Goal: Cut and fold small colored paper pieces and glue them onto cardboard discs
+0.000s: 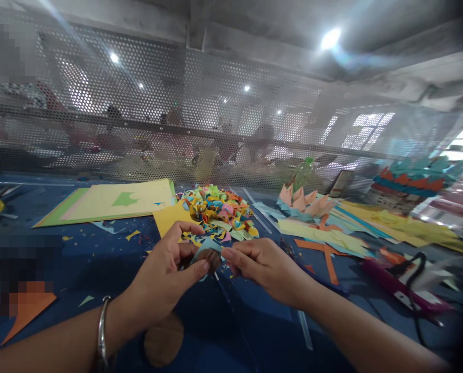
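One view only, worn on the head, looking forward and down across the blue surface [99, 269]. It sits close: both forearms enter from the bottom edge, and the left hand [165, 274] and right hand [262, 267] meet just below centre. Farther out, the perforated screen [215, 103] closes off the back, with ceiling lights at the top.

Both hands meet over the middle of the blue desk [99, 269]. The left hand [165, 280] and right hand [260, 264] pinch a small brown and pale-blue paper piece [208, 255] between their fingers [200, 267]. Just behind lies a heap of coloured paper scraps [219, 212]; yellow sheets [114, 202] lie toward the far left edge.
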A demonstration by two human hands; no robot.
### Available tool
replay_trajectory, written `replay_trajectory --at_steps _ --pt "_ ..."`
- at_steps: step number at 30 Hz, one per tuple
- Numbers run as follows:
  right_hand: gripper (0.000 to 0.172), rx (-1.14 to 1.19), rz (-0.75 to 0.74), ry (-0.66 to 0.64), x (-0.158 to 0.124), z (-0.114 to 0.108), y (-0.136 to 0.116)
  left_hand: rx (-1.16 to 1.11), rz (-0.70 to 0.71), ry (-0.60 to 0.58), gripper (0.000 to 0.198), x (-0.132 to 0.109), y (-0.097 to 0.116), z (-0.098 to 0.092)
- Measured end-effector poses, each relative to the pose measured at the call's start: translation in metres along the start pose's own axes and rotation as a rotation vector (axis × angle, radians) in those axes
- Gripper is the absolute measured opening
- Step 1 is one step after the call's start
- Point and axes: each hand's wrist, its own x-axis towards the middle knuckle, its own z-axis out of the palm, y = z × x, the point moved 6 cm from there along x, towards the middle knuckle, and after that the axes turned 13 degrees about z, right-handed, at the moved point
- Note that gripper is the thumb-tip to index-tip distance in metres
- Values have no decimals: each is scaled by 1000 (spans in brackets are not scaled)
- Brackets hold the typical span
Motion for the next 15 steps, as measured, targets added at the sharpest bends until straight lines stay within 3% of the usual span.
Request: replay_trajectory --at_steps 9,15 --pt "47 -49 -43 0 0 1 -1 -70 -6 -54 45 0 -6 1" --pt "46 -66 -28 3 2 0 0 -181 -88 -49 43 -1 -12 2"
